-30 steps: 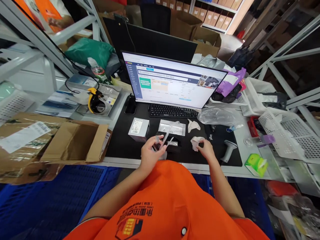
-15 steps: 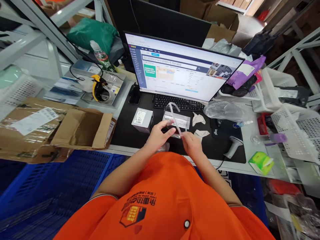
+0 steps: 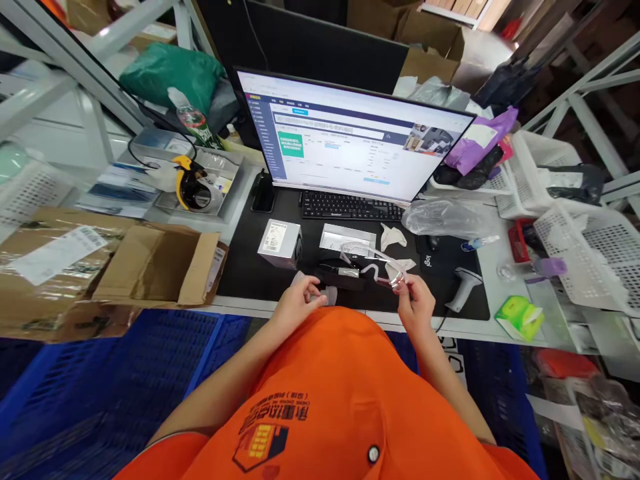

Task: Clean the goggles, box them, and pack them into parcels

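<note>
My right hand [image 3: 416, 303] pinches a clear, curled plastic strip [image 3: 373, 270] above the right part of the black desk mat. The strip's loop reaches left over a dark object with a silvery part [image 3: 345, 271], whose kind I cannot make out. My left hand [image 3: 299, 303] is at the desk's front edge, fingers loosely bent and thumb apart, with nothing visible in it. It partly covers a translucent plastic piece [image 3: 330, 295]. Beyond the dark object lies a clear tray-like piece with a white label [image 3: 347, 239]. A small silver box [image 3: 281, 243] stands left of it.
Behind are a keyboard [image 3: 350, 205] and a lit monitor [image 3: 350, 137]. Crumpled white scraps [image 3: 393, 235], a barcode scanner [image 3: 464, 290] and a green packet [image 3: 520, 318] are to the right. An open cardboard box [image 3: 155, 263] lies left, above blue crates [image 3: 145, 373].
My hands have moved apart. The right one has carried the plastic strip rightward and the left has let go and drawn back to the desk edge. The dark object now shows.
</note>
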`<state>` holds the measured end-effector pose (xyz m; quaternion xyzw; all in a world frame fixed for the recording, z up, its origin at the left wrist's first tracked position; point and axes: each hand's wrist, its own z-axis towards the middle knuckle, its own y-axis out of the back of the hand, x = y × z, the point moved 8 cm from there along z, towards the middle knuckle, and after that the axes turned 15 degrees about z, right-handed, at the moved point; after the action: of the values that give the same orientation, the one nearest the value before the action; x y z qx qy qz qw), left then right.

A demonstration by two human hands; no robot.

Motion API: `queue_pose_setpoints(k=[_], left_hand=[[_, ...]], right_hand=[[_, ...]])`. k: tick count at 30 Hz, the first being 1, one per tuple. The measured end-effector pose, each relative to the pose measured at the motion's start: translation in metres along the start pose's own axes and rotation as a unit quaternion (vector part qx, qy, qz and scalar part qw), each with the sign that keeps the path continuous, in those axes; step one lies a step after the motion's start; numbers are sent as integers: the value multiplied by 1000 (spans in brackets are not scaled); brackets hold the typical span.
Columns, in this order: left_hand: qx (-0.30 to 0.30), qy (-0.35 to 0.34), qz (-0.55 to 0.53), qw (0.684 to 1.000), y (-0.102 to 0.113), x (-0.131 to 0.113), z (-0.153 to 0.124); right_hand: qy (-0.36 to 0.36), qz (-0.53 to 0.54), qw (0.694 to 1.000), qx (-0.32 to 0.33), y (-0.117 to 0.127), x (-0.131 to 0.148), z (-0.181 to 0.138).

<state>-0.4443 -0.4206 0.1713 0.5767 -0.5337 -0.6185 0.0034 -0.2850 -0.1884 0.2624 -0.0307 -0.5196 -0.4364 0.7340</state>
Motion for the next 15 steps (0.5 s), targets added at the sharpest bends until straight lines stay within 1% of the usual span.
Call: queue_pose_setpoints(k=[3, 5, 8, 10, 12, 15], left_hand=[[-61, -16, -15, 998, 10, -16, 2], [-76, -37, -11, 996, 16, -32, 6], [-92, -108, 24, 990, 23, -56, 10], [-104, -161, 49, 980, 26, -68, 7], [-109, -190, 62, 974, 27, -73, 3], [-105, -200, 68, 972, 26, -73, -3]], right_hand=[[17, 4, 1000, 12, 0, 9, -6], [28, 5, 999, 22, -2, 16, -8], [36, 11, 999, 34, -3, 24, -13], [26, 17, 999, 27, 0, 26, -16], [12, 21, 999, 20, 2, 26, -20], [-5, 19, 999, 27, 4, 27, -26]])
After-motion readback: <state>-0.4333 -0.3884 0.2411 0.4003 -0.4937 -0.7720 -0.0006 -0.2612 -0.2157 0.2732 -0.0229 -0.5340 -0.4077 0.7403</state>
